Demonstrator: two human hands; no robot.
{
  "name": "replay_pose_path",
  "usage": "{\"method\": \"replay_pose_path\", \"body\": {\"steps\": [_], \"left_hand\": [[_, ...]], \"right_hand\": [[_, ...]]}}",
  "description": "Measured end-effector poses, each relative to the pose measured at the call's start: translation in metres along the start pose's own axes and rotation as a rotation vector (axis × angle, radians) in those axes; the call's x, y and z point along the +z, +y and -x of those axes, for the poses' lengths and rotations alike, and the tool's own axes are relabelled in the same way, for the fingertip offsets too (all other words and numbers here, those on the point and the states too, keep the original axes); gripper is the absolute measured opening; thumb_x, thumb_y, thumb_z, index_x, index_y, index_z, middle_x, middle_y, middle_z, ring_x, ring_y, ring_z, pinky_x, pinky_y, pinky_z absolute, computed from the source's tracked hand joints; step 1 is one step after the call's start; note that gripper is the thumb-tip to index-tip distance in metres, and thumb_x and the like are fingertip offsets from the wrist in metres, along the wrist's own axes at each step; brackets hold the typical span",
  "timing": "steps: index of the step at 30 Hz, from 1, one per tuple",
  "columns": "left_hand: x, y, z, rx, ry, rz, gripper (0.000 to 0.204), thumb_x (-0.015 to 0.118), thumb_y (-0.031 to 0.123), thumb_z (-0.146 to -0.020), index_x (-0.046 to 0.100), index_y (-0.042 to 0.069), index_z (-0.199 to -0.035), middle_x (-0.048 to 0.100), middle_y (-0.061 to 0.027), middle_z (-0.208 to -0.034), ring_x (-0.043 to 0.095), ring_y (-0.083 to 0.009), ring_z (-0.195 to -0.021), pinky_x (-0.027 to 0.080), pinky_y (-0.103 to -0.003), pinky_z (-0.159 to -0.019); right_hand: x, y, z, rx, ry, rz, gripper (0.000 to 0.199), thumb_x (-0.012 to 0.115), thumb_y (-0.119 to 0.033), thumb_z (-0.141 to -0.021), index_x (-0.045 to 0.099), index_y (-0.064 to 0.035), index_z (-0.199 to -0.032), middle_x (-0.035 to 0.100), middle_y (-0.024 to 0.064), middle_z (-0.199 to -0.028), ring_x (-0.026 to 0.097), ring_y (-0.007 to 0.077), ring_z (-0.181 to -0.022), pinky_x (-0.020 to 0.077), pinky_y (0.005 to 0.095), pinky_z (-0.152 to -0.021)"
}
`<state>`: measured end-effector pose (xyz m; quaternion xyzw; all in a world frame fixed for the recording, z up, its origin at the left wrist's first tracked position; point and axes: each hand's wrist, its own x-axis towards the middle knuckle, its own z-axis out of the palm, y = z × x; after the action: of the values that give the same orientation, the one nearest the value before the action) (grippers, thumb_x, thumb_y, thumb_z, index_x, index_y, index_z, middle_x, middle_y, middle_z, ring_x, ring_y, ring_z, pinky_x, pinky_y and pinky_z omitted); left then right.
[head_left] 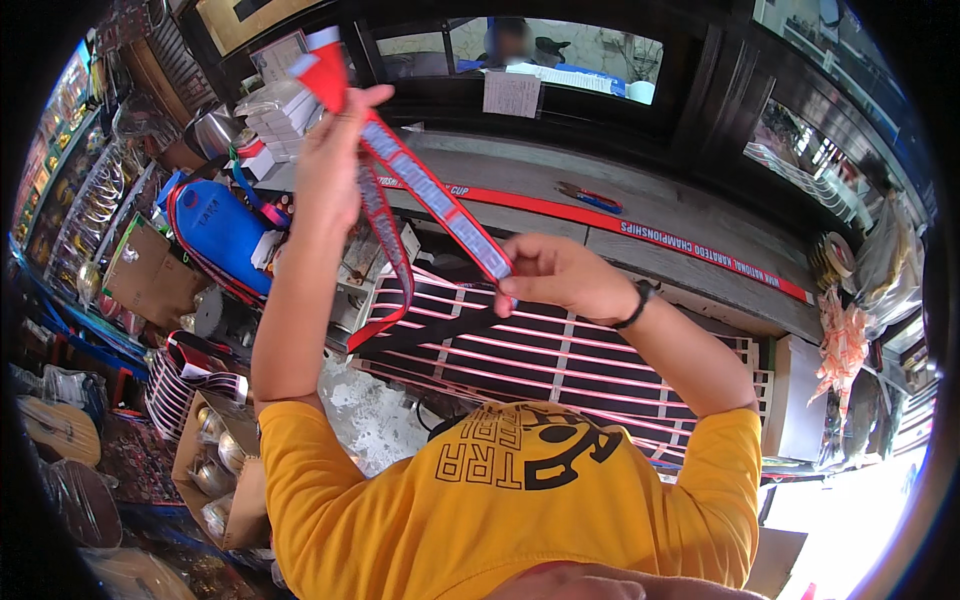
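Fingers of both hands pinched on red ribbon (430, 195): left hand (330, 150) raised, right hand (555, 275) lower. Looks mid-stretching; next likely needs keeping it taut.

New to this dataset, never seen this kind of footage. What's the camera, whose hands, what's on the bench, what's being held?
No machine here: a person in a yellow shirt works bare-handed. The single picture comes from a wide fisheye camera on their head, looking down, so straight edges bend near the rim. The left hand is raised and pinches the upper end of a red and grey printed ribbon; the right hand pinches it lower down. Below lies a dark board with pink stripes. A long red ribbon strip runs across the grey counter. On the left are a blue bag and a cardboard box of metal cups.
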<state>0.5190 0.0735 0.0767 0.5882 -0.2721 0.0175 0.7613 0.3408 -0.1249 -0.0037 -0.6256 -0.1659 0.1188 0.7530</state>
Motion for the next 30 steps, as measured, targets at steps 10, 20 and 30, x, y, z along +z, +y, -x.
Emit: {"method": "replay_pose_path", "body": {"steps": [10, 20, 30], "left_hand": [[-0.183, 0.031, -0.072, 0.184, 0.425, -0.009, 0.034, 0.058, 0.032, -0.099, 0.068, 0.004, -0.116, 0.061, 0.0009, -0.087, 0.051, -0.0064, -0.069, 0.040, -0.024, -0.056], [-0.236, -0.021, -0.065, -0.034, 0.348, -0.220, 0.031, 0.072, 0.030, -0.090, 0.071, 0.003, -0.106, 0.057, 0.0045, -0.074, 0.043, -0.0042, -0.057, 0.034, -0.021, -0.048], [-0.208, -0.124, -0.086, -0.350, 0.243, -0.223, 0.032, 0.084, 0.027, -0.077, 0.059, 0.009, -0.081, 0.051, 0.0025, -0.062, 0.047, -0.0080, -0.047, 0.038, -0.023, -0.043]], "right_hand": [[-0.058, -0.037, 0.104, 0.320, 0.291, 0.304, 0.037, 0.072, -0.019, -0.089, 0.060, 0.0036, -0.115, 0.065, 0.0021, -0.081, 0.059, 0.0071, -0.067, 0.0487, 0.0206, -0.060], [-0.147, -0.100, 0.247, 0.416, 0.750, 0.770, 0.014, 0.071, -0.013, -0.085, 0.064, -0.0015, -0.090, 0.059, -0.0013, -0.072, 0.054, 0.0048, -0.065, 0.0411, 0.0202, -0.056], [-0.220, -0.083, 0.312, 0.455, 1.117, 1.143, 0.019, 0.068, -0.018, -0.088, 0.063, -0.0002, -0.083, 0.054, -0.0037, -0.069, 0.046, 0.0051, -0.064, 0.0359, 0.0234, -0.058]]}}
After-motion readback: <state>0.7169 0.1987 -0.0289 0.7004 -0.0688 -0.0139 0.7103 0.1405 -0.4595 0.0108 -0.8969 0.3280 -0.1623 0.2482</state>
